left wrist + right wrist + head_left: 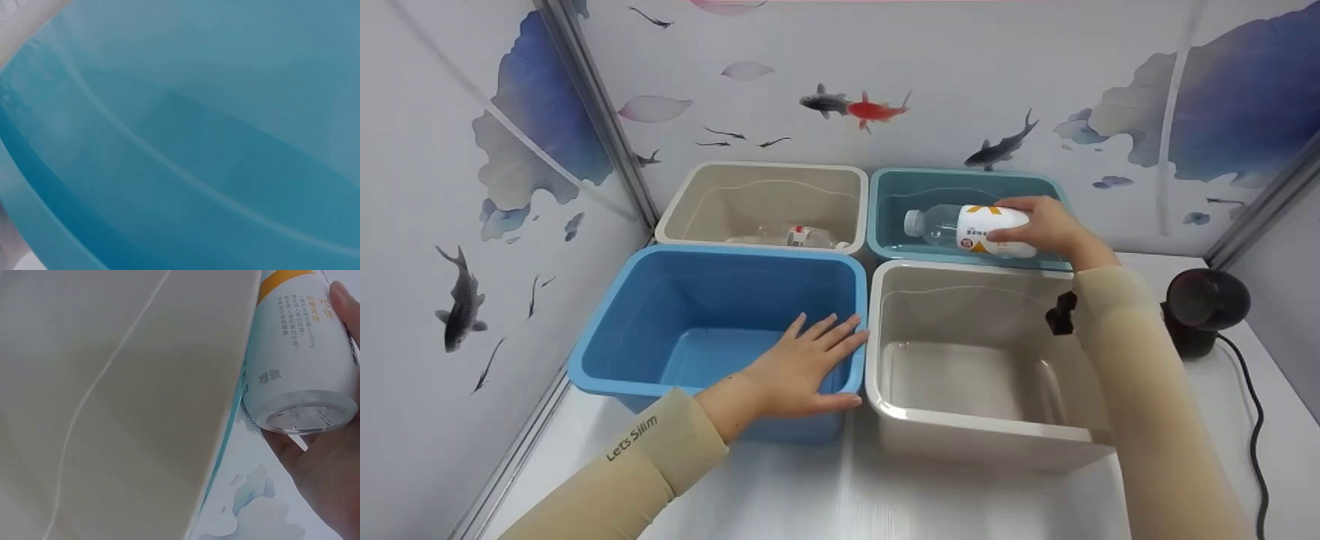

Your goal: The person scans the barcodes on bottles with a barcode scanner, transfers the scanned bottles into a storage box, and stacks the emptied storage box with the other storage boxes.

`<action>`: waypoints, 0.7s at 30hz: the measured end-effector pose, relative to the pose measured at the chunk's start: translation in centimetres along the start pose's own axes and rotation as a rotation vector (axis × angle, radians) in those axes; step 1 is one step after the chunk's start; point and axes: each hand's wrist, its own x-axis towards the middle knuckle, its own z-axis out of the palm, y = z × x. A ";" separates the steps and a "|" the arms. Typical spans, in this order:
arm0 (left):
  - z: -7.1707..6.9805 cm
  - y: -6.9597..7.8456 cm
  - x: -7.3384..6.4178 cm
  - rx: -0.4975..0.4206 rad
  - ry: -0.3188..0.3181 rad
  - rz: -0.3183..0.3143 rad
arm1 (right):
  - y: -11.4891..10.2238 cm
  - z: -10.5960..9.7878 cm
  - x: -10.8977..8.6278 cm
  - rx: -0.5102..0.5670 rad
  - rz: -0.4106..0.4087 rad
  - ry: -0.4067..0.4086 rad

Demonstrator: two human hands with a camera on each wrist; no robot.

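Note:
In the head view my right hand [1046,225] grips a plastic bottle [941,225] by its lower end. The bottle lies sideways over the teal bin [967,180] at the back right, its white cap pointing left; it has a white and orange label. The right wrist view shows the bottle's base and label [304,343] with fingers around it. My left hand [802,367] has its fingers spread and rests at the right rim of the blue bin [720,259] at the front left. Only the inside of a blue bin [197,140] fills the left wrist view.
A beige bin [772,172] at the back left has a clear bottle [810,238] in it. Another beige bin [960,420] stands at the front right. A black device [1204,307] with a cable is at the right. White walls enclose the table.

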 end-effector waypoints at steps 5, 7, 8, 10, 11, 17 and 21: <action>0.0 -0.1 0.0 0.011 0.003 0.008 | 0.1 0.8 0.6 -0.026 0.006 0.009; 0.1 -0.2 -0.1 0.012 0.006 0.010 | 0.1 1.1 0.9 -0.019 0.013 0.014; 0.1 -0.2 0.0 0.012 0.007 0.010 | 0.0 1.2 1.0 -0.017 0.016 0.016; 0.1 -0.2 0.0 0.010 0.007 0.010 | -0.1 1.5 1.1 -0.017 0.020 0.016; 0.1 -0.2 0.0 0.008 0.008 0.010 | -0.1 1.7 1.2 -0.017 0.023 0.015; 0.1 -0.1 0.0 0.005 0.001 0.001 | -0.3 2.4 1.7 -0.033 0.028 0.002; 0.0 0.0 0.1 0.001 0.001 0.000 | 0.0 2.8 1.8 -0.066 0.024 -0.002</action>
